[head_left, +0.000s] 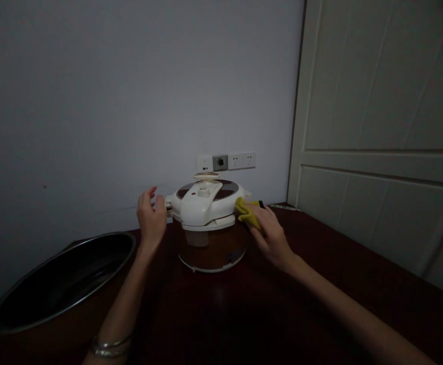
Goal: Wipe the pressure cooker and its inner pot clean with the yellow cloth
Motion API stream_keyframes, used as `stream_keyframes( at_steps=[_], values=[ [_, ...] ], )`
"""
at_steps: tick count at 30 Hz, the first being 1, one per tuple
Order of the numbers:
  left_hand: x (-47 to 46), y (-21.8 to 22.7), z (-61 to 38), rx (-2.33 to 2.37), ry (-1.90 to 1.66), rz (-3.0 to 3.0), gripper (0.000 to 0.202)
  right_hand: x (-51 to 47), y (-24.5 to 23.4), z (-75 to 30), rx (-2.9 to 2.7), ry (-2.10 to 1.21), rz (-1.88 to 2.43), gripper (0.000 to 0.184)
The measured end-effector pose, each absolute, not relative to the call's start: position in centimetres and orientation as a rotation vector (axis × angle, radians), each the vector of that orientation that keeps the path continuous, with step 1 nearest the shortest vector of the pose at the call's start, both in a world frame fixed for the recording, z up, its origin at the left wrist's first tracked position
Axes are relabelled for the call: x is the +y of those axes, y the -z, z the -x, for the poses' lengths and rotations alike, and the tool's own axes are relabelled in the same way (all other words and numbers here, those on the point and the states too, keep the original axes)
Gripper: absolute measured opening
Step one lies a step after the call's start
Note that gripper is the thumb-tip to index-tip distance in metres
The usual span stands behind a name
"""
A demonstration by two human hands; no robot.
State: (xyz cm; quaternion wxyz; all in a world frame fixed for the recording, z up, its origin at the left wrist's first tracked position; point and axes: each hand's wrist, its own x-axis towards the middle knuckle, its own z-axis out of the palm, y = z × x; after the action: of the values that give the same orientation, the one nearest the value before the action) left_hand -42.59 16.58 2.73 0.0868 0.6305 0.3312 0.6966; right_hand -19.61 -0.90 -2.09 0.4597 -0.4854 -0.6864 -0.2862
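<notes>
Dim, grainy, edge-warped wide view.

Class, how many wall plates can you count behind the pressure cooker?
3: a white plate on the left, a grey plate in the middle, a white socket on the right.

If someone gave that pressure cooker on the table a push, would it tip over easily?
The pressure cooker looks bulky and fairly heavy, so a light push probably wouldn't tip it. Its wide, round base suggests it would sit steadily. The glossy white lid might feel slippery to grip.
</notes>
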Motion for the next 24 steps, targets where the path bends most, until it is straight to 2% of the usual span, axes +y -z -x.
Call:
stream_keyframes(
  at_steps=[2, 6, 14, 21, 24],
  values=[
    [13.5, -3.3, 42.3, 0.842, -2.136, -2.093, 0.021, 0.1, 1.0, 21.6, -1.99, 0.86, 1.074, 0.046],
    [10.0, -2.8, 41.6, 0.607, -2.166, -2.415, 0.016, 1.8, -0.2, 23.9, -2.151, 1.001, 0.91, 0.04],
    [12.1, -1.2, 41.8, 0.324, -2.092, -2.584, 0.024, 0.9, 0.2, 18.3, -2.101, 0.801, 0.957, 0.043],
    [13.1, -1.0, 41.4, 0.222, -2.099, -2.54, 0.03, 1.8, -0.2, 22.3, -2.155, 1.015, 0.864, 0.033],
    [13.1, -0.9, 41.3, 0.218, -2.101, -2.542, 0.031, 2.6, 0.6, 23.1, -2.122, 1.035, 0.815, 0.037]
  ],
)
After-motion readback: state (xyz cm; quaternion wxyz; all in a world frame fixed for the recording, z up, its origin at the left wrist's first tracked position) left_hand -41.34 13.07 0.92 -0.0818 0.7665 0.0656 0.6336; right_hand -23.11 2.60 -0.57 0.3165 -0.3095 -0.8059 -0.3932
